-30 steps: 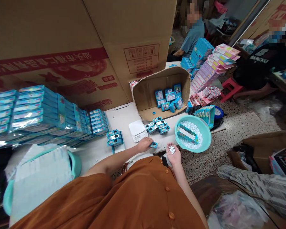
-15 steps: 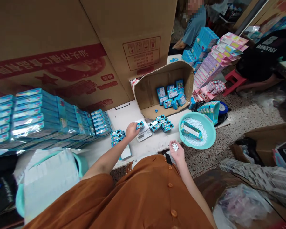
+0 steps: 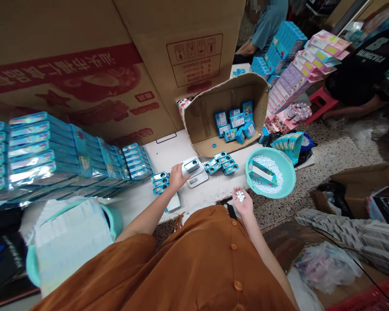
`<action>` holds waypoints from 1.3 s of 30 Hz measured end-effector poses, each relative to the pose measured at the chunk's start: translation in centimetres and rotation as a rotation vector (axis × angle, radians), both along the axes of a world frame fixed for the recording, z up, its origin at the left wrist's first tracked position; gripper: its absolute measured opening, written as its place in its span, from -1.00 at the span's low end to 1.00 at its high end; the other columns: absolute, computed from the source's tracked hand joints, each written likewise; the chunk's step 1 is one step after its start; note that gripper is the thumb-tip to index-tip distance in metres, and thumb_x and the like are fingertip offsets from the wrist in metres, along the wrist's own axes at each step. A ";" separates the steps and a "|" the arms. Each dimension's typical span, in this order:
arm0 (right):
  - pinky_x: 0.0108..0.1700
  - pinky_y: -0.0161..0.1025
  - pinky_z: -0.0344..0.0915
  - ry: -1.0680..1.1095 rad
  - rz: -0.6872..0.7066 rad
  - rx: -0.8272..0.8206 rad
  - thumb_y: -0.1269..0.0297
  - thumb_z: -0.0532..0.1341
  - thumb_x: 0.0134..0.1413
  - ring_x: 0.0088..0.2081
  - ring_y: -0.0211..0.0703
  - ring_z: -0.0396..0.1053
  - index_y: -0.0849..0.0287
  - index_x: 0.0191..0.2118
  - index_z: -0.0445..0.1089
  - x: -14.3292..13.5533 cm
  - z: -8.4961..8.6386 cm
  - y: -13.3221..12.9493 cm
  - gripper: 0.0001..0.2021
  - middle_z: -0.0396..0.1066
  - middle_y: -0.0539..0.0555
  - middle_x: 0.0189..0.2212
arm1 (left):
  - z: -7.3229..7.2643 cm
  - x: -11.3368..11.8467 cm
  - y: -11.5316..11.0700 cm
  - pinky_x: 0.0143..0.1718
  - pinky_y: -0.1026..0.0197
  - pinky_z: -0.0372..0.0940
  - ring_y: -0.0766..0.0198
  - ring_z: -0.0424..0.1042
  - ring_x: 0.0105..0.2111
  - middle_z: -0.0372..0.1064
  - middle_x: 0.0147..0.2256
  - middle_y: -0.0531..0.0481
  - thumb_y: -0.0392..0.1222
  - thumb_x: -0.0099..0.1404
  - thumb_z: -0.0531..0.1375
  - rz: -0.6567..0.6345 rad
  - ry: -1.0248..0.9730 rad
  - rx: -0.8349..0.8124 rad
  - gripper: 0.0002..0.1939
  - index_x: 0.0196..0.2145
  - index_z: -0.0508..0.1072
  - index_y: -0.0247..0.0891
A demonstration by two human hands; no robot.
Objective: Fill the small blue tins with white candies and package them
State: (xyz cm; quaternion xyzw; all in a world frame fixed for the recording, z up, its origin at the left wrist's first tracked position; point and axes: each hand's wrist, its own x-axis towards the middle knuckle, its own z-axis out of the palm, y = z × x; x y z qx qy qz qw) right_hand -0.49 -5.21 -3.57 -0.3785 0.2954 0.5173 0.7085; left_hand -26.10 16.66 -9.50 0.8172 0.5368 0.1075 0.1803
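Observation:
My left hand [image 3: 176, 176] rests on the white table just left of a small white scale [image 3: 194, 173], fingers apart, holding nothing. A small blue tin [image 3: 192, 164] sits on the scale. My right hand [image 3: 243, 202] is cupped palm up near the table's front edge, holding a few small white tablets [image 3: 240, 196]. A teal basin [image 3: 284, 166] of white tablets with a blue box in it stands to the right. Several open blue tins [image 3: 221, 163] lie between scale and basin. Three more tins [image 3: 160, 182] are stacked left of my hand.
An open cardboard box [image 3: 210, 110] holding blue tins lies on its side behind the scale. Stacks of blue packs [image 3: 52, 151] fill the left, with big cartons [image 3: 84, 65] behind. Two people sit at the back right beside stacked coloured boxes [image 3: 298, 69]. A teal tub [image 3: 71, 233] stands near left.
My left hand carried a blue tin from the table's front edge to the scale, set it down and let go. My right hand stayed cupped with the tablets.

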 end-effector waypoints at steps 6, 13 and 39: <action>-0.08 -0.26 0.43 0.016 0.018 -0.018 0.46 -0.02 0.17 -0.28 -0.30 0.48 0.21 -0.35 0.40 -0.1 0.0 0.4 -0.75 0.50 0.03 -0.45 | 1.0 -1.7 -2.8 0.06 -0.04 0.18 -0.04 0.23 0.01 0.26 -0.02 -0.21 -0.04 0.10 0.25 0.033 -0.076 0.025 -0.28 0.15 0.11 -0.30; -0.09 -0.27 0.43 -0.007 0.054 -0.007 0.45 -0.03 0.18 -0.27 -0.30 0.48 0.21 -0.36 0.40 0.1 0.1 0.5 -0.74 0.50 0.03 -0.45 | 1.0 -1.3 -5.6 0.08 -0.05 0.17 -0.04 0.23 0.02 0.27 -0.03 -0.22 -0.04 0.11 0.24 0.115 -0.141 -0.015 -0.30 0.14 0.11 -0.30; -0.08 -0.28 0.41 0.001 0.045 -0.057 0.43 -0.05 0.21 -0.28 -0.30 0.48 0.24 -0.37 0.40 0.2 0.0 1.3 -0.71 0.49 0.05 -0.46 | 2.0 4.4 1.4 -0.06 -0.02 0.19 -0.03 0.28 -0.05 0.35 -0.09 -0.20 -0.24 0.16 0.17 -0.089 0.081 -0.104 -0.63 -0.04 0.32 -0.25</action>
